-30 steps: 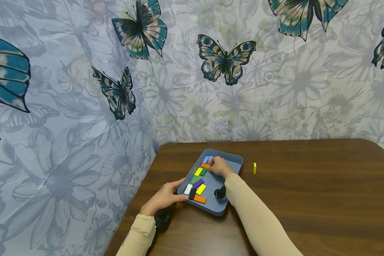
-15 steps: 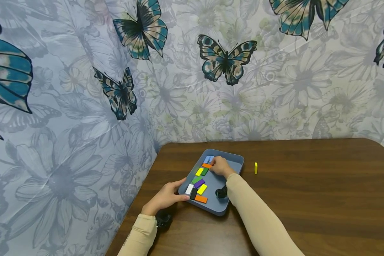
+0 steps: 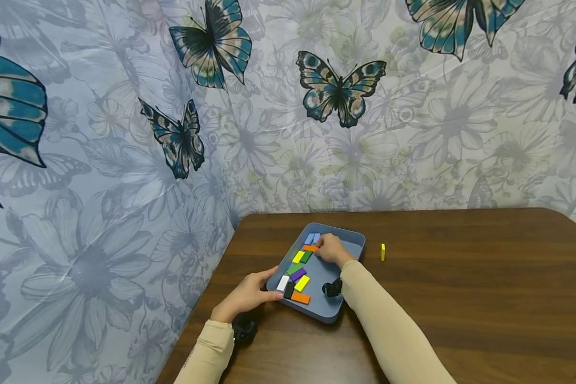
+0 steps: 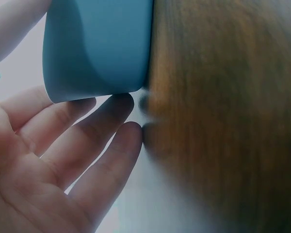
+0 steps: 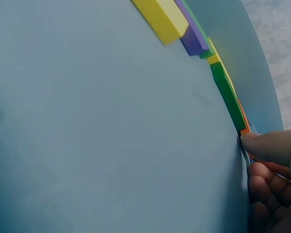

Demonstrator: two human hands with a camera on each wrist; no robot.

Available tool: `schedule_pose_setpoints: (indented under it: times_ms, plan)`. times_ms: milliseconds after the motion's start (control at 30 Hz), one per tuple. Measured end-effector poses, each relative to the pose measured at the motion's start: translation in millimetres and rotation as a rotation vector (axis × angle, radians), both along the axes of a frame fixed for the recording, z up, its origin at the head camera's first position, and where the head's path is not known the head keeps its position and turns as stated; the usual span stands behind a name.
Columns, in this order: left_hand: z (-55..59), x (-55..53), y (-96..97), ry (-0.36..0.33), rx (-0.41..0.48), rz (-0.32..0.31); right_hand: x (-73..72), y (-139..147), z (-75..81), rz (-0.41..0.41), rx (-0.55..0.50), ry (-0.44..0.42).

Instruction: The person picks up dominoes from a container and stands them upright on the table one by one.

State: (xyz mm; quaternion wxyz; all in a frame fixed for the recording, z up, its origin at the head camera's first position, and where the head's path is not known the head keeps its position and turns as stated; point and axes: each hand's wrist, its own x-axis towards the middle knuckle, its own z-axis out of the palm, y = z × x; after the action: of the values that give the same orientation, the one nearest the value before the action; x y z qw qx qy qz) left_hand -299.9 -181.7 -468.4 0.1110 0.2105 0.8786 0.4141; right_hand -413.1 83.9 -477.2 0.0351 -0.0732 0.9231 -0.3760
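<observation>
The right hand (image 3: 331, 250) has its fingers curled, with thumb and fingertips close together at the right end of the far orange block (image 3: 309, 248); I cannot tell whether it pinches this block or one hidden behind the fingers. The dark green block (image 3: 306, 257) and the light blue blocks (image 3: 309, 239) lie just beside. All these are inside the tray (image 3: 322, 273), whose near left corner the left hand (image 3: 247, 293) holds. Compared with half a second earlier, both hands and the blocks stay practically in place, so in my judgement the adjusting here is not finished. Farther right, a yellow block (image 3: 383, 252) stands upright on the surface (image 3: 461, 288), apart from the tray.
</observation>
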Motion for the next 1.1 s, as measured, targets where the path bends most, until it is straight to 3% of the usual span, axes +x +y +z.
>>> schedule_pose_setpoints:
  times_ms: [567, 1100]
  plan:
    - [3.1, -2.7, 2.0, 0.016, -0.013, -0.003, 5.5, 8, 12.9, 0.008, -0.059, 0.009]
    - [-1.7, -2.7, -0.8, 0.016, -0.008, -0.003, 15.8, 16, 18.4, -0.003, -0.142, 0.026]
